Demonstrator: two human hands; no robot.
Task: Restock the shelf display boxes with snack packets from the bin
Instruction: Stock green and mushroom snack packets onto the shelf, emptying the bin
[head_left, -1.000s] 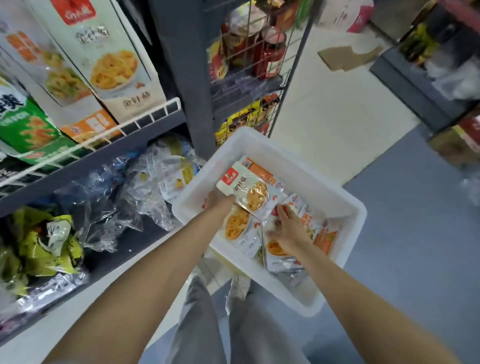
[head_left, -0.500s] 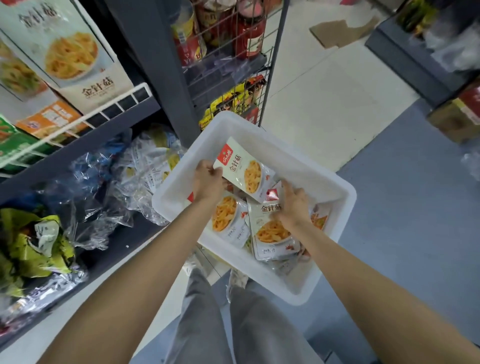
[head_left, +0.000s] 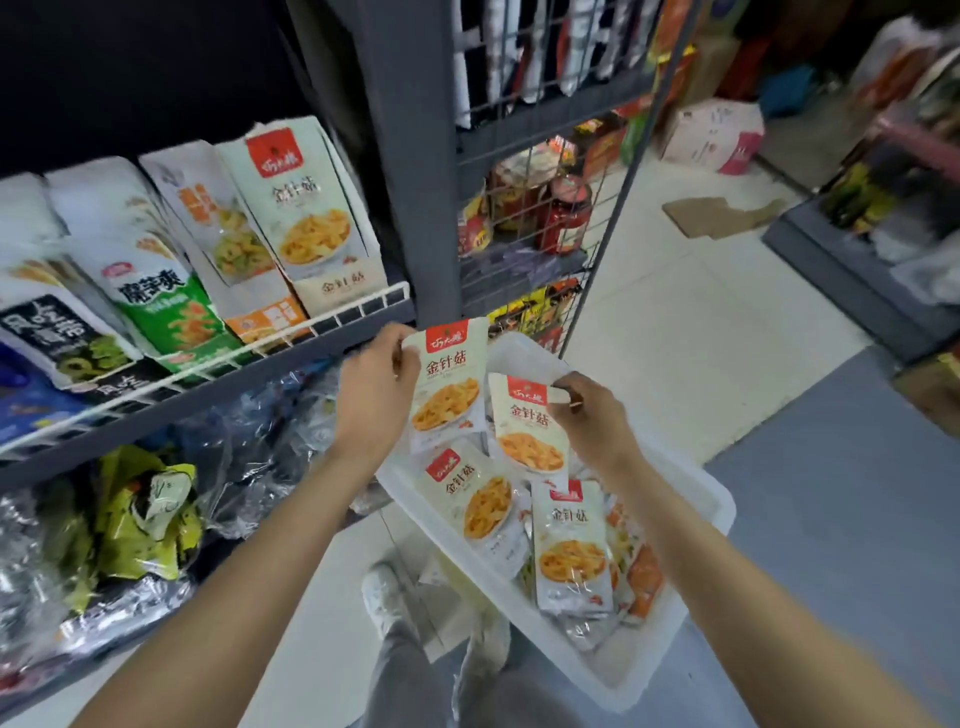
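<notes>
while the left hand pinches one pale glossy snack packet upright and the right hand grips another over the white plastic bin, the matching cardboard display box sits up-left, nearer the left hand.

head-worn view, looking down, close

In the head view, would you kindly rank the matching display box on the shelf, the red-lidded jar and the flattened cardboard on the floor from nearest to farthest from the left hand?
Measured from the left hand:
1. Matching display box, up on the shelf, to the hand's upper left.
2. Red-lidded jar, behind the wire rack, to the upper right.
3. Flattened cardboard, on the floor, far right.
</notes>
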